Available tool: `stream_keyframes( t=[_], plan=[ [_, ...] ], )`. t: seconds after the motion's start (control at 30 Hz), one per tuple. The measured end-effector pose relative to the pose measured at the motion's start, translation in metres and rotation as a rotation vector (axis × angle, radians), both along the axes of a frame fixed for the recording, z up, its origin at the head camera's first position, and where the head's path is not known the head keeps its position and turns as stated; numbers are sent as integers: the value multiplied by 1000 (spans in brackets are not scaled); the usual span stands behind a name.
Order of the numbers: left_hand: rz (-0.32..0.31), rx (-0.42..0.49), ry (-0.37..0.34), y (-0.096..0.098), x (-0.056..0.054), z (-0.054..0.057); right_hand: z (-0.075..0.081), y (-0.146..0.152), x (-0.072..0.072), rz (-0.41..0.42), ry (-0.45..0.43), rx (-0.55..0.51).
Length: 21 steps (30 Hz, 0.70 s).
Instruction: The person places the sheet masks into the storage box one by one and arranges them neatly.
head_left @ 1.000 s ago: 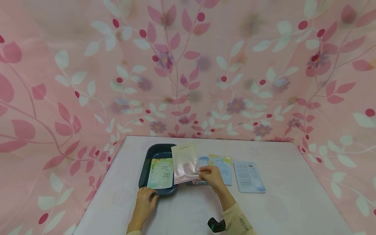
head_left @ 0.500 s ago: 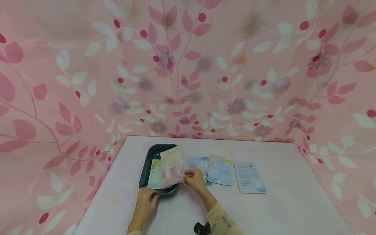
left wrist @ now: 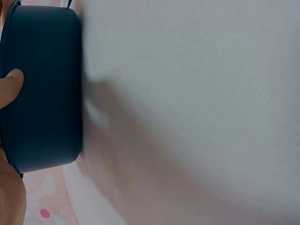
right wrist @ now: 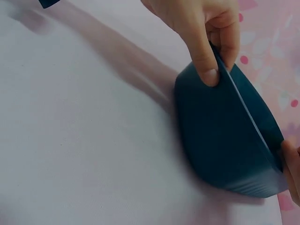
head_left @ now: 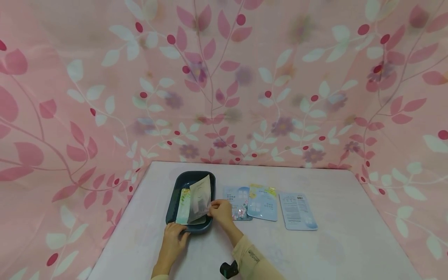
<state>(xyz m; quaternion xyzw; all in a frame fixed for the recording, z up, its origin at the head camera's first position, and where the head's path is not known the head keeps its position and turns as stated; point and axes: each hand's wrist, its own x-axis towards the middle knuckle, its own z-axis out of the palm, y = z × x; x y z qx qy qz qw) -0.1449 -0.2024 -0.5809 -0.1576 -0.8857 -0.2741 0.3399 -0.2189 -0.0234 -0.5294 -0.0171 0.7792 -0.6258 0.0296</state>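
Observation:
My left hand (head_left: 174,236) grips the near rim of a dark blue plastic basin (head_left: 170,208), its thumb (left wrist: 11,86) against the outer wall in the left wrist view. Inside the basin lies a green-and-white sachet (head_left: 183,210) with a leafy print, partly covered. Over it, a flat cream-and-pink sachet (head_left: 201,198) leans tilted within the basin. My right hand (head_left: 221,212) pinches this sachet's lower right corner at the basin's right rim. In the right wrist view my right hand (right wrist: 293,168) shows only at the right edge, and the sachets are hidden by the basin wall.
To the right of the basin, a blue floral sachet (head_left: 238,210) lies partly under a blue-and-yellow one (head_left: 262,204). Farther right is a pale blue sachet (head_left: 298,212) with printed text and a barcode. A black device (head_left: 229,269) sits by my right sleeve. Floral cloth (head_left: 224,97) hangs behind the table.
My right hand has moved left, bringing the cream-and-pink sachet from over the basin's right side into it, now more tilted. The blue floral sachet is uncovered. The left hand has stayed put.

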Motion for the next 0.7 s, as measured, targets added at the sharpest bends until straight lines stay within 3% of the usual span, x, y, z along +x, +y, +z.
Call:
stream_keyframes(
  t=[0.33, 0.7],
  plan=[
    [-28, 3, 57, -2, -1, -1, 2, -21, -4, -73, 260, 375],
    [-21, 1, 41, -1, -1, 0, -1, -40, -1, -21, 374, 717]
  ],
)
